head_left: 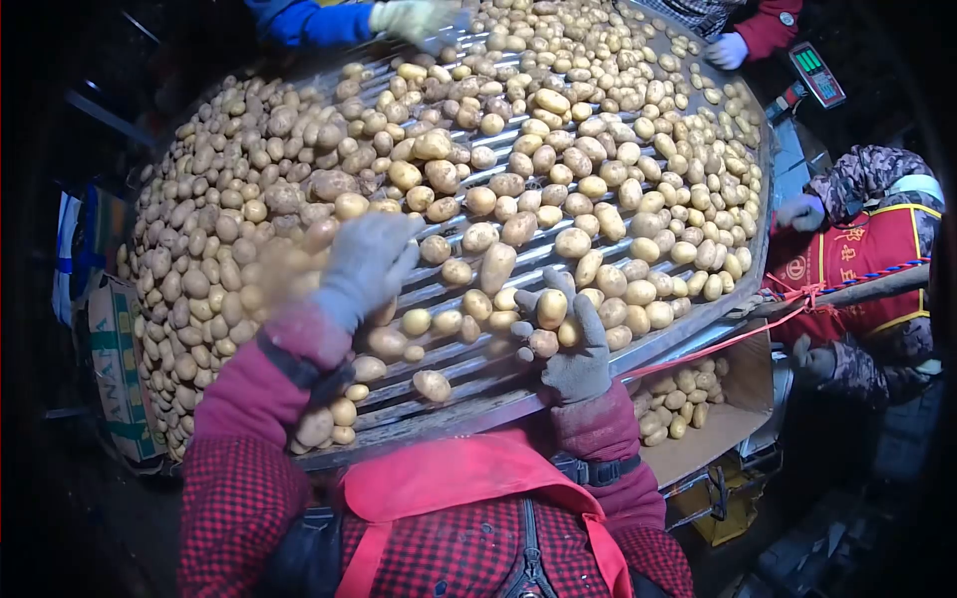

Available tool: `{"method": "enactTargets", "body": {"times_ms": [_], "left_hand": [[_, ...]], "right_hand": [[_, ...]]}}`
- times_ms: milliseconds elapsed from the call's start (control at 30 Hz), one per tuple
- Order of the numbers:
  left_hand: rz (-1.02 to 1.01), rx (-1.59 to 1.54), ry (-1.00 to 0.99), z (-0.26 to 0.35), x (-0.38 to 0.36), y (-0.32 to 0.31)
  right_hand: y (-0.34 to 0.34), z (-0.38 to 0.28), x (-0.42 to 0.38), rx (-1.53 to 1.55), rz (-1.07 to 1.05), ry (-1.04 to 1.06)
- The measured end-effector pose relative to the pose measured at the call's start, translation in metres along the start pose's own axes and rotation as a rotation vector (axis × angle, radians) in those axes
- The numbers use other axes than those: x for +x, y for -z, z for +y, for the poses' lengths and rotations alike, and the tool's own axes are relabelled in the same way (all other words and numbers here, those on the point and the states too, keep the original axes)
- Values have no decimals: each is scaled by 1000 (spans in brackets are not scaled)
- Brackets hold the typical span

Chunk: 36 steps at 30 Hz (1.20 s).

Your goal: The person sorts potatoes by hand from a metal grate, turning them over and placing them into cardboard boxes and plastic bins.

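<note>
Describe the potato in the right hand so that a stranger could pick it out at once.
Start at the slatted sorting table heaped with potatoes, then go to its near edge, where the grey-gloved right hand is raised. The potato sits between its fingers, smooth and pale yellow; unlike its neighbours, it is held rather than lying loose on the slats.

Grey knit gloves cover both hands, with maroon cuffs, red-checked sleeves, red apron straps.

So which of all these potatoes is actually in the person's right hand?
The yellow potato cupped in the raised grey-gloved right hand, near the table's front edge. The fingers curl around it, while the other potatoes lie loose on the slatted table.
</note>
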<state>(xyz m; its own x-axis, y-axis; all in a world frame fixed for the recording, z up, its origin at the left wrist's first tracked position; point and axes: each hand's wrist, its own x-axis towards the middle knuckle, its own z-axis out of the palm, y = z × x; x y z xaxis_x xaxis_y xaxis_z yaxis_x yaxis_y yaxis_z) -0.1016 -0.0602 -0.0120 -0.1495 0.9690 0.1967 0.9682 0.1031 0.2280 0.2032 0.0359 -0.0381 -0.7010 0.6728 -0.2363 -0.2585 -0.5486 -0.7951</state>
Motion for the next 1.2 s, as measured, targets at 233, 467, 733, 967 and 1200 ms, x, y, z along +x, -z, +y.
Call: {"method": "enactTargets", "body": {"times_ms": [233,467,733,967,1200], "left_hand": [[109,125,202,-72,-3,7],[-179,423,92,-45,2,-18],[-73,-169,335,-24,18,-19],[-11,-727,-106,106,11,-21],[357,-190,159,-31,44,11]], "right_hand": [[4,6,-1,223,32,-6],[10,3,-1,453,33,-134],[16,23,-1,573,-52,-100],[-5,12,0,413,163,-39],[-3,2,-1,578,133,-190]]}}
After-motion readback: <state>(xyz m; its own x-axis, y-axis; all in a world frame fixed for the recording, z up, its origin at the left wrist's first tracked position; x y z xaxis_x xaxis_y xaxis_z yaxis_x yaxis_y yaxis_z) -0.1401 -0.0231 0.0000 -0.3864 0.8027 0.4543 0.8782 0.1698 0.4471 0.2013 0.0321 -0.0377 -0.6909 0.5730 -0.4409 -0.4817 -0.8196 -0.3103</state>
